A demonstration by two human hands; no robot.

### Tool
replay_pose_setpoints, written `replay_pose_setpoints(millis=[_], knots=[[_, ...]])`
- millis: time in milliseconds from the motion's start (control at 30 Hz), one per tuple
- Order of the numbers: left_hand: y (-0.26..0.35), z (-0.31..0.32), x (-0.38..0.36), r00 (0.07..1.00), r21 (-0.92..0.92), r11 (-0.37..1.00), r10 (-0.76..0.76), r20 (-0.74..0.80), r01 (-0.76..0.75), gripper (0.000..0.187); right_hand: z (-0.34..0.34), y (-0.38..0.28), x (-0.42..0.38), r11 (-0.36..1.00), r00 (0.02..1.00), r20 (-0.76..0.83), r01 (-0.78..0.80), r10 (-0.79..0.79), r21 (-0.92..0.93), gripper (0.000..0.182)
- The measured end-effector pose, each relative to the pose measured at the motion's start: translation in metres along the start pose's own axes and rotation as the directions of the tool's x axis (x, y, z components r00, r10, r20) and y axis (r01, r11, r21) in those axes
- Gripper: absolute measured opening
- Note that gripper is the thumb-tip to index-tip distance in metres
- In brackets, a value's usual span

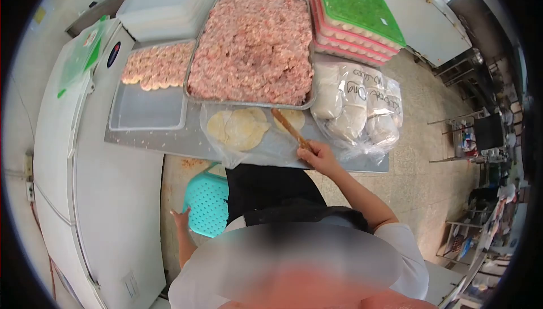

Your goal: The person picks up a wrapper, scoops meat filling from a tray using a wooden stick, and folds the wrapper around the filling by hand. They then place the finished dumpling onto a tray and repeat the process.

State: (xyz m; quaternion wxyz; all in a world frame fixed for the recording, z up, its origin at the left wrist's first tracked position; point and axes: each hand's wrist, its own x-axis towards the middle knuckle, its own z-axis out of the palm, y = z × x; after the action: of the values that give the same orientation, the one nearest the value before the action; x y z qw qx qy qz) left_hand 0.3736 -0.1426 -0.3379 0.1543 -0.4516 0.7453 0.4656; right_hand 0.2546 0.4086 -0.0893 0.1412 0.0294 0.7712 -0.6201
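My right hand [318,157] is closed around the lower end of a flat wooden stick [291,129]. The stick's far end lies over a round dough wrapper [294,119], near the front rim of a metal tray. More pale wrappers [240,129] overlap on a clear plastic sheet [218,149] to the left. Raw minced meat [254,43] fills the large metal tray [249,104] behind them. Low at my left side, my left hand [180,218] has its fingers apart, beside the edge of a turquoise perforated plastic piece [209,207] below table level.
A plastic tray [148,108] with rows of filled pieces [158,65] sits left of the meat. Stacked white containers [167,3] stand behind it. Green-lidded boxes [362,9] and a bag of white packs [359,105] are on the right. A white freezer [121,207] borders the left.
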Motion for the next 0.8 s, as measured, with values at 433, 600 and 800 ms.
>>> replay_pose_setpoints(millis=[433, 600, 800], knots=[[0.079, 0.011, 0.102, 0.786, 0.529, 0.84, -0.404, 0.468, 0.117, 0.102, 0.009, 0.005, 0.002, 0.998, 0.976, -0.214, 0.053, -0.045, 0.03, 0.022], [0.159, -0.034, 0.169, 0.812, 0.639, 0.767, -0.337, 0.477, -0.057, 0.093, 0.032, -0.008, 0.004, 0.981, 0.903, -0.429, 0.111, -0.031, 0.162, 0.023], [0.176, -0.066, 0.214, 0.77, 0.675, 0.704, -0.3, 0.563, -0.218, 0.082, 0.062, -0.01, 0.027, 0.936, 0.804, -0.586, 0.125, 0.099, 0.33, 0.028]])
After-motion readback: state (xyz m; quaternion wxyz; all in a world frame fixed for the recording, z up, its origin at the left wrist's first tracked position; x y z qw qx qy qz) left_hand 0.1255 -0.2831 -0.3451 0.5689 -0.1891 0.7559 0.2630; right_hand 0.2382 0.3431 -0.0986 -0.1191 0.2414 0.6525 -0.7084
